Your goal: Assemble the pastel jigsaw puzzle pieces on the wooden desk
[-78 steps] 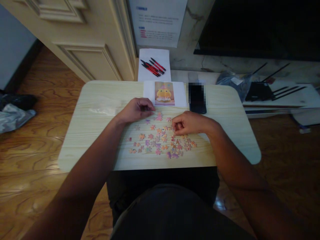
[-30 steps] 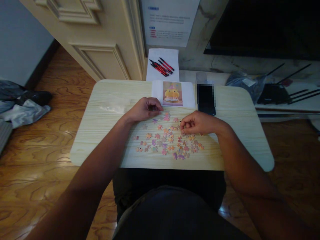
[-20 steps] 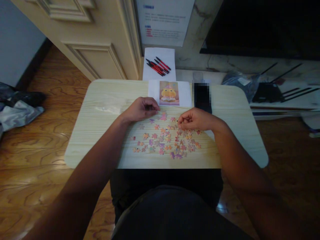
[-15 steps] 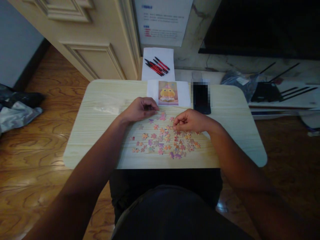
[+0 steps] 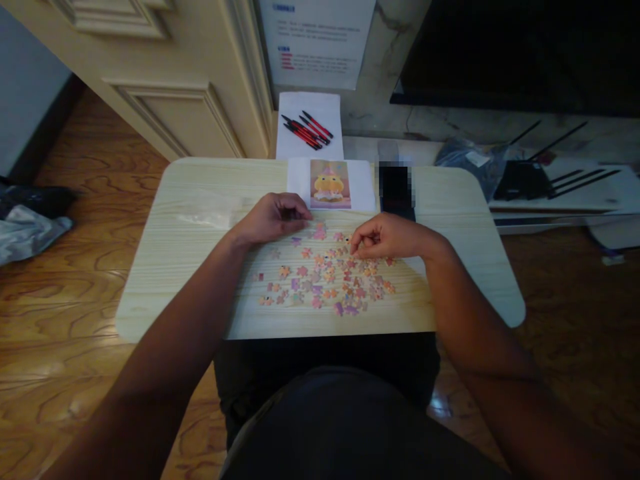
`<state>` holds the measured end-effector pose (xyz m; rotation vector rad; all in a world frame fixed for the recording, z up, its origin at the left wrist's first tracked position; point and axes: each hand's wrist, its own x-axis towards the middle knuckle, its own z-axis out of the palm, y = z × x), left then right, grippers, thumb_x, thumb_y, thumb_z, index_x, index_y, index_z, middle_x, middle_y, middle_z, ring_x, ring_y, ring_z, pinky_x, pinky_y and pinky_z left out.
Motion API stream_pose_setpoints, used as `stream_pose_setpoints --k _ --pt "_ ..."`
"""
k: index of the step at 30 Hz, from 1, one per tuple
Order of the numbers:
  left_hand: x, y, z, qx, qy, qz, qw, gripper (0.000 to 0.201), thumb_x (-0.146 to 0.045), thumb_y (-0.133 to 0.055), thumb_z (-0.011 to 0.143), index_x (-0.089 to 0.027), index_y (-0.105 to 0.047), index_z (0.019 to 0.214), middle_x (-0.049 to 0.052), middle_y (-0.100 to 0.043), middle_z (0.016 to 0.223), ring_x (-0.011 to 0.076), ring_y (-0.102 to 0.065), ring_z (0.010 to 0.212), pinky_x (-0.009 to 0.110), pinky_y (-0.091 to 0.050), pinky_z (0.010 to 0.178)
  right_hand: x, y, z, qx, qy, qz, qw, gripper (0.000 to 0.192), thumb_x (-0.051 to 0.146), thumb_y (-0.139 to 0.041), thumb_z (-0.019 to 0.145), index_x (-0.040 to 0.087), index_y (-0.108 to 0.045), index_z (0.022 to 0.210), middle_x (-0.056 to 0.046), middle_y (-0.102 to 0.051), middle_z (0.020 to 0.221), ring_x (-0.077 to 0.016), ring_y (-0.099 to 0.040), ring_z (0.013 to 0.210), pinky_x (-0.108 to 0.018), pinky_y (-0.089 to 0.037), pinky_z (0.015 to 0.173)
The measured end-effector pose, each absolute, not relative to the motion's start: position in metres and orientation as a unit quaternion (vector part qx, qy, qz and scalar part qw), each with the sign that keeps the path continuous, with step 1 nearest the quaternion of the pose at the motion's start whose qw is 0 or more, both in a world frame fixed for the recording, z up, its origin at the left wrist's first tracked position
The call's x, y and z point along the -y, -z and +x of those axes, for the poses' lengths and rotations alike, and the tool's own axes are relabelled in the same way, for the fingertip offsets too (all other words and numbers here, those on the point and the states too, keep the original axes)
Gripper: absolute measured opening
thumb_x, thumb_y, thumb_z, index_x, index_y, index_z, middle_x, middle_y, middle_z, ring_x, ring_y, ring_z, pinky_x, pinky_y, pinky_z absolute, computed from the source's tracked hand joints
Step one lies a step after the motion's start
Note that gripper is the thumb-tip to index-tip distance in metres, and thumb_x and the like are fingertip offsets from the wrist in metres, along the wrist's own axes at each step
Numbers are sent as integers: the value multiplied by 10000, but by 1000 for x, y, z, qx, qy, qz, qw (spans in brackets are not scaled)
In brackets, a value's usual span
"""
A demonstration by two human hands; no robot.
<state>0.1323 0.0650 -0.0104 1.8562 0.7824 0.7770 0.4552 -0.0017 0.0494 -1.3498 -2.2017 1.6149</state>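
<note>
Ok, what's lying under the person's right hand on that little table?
Loose puzzle pieces spread on the table reach under the right hand; its fingertips pinch down among them. Whatever lies beneath the palm is hidden.

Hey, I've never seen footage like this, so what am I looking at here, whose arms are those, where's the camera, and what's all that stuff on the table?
There is no machine here: the camera sits on a person's head, looking down at their own bare arms. The left hand rests curled on the light wooden table; whether it holds anything is hidden. The right hand pinches its fingertips at the edge of the scattered jigsaw puzzle pieces, though a held piece is too small to confirm. Behind the hands lie a reference picture of a yellow cartoon figure and a dark phone. Beyond the table, red and black pens lie on white paper.
</note>
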Motion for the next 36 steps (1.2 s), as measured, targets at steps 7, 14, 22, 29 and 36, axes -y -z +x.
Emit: stream_pose_setpoints --k 7,14,22,29,36 --pt "-65 10 132 -327 -307 756 478 175 -308 -863 812 -174 -831 921 61 -784 904 155 -710 763 294 -591 704 6 -62 461 735 -536 -415 3 225 413 -833 860 210 -858 952 82 -534 569 -103 -455 529 -275 -312 576" --pt "-65 9 131 -328 -301 762 471 170 -307 -858 817 -178 -827 924 61 -781 908 156 -710 768 296 -592 699 5 -65 469 744 -508 -430 -52 210 375 -834 834 208 -862 958 73 -560 581 -123 -483 563 -286 -320 602" --pt "-64 8 131 -329 -301 763 469 198 -333 -865 822 -177 -823 937 65 -785 931 160 -717 792 298 -600 725 8 -78 482 722 -492 -480 -80 239 422 -816 854 207 -853 955 70 -554 565 -120 -504 531 -288 -333 583" --pt "-64 9 132 -318 -313 761 472 212 -358 -887 821 -181 -827 921 69 -793 913 159 -721 774 290 -607 718 18 -80 504 692 -476 -543 -6 231 428 -787 888 217 -830 973 66 -562 583 -110 -484 502 -277 -336 526" --pt "-65 10 131 -318 -318 761 468 216 -362 -893 821 -179 -837 922 68 -800 904 160 -728 765 281 -609 705 49 -71 517 673 -490 -553 39 266 450 -819 886 205 -862 980 60 -561 603 -112 -471 548 -273 -324 554"
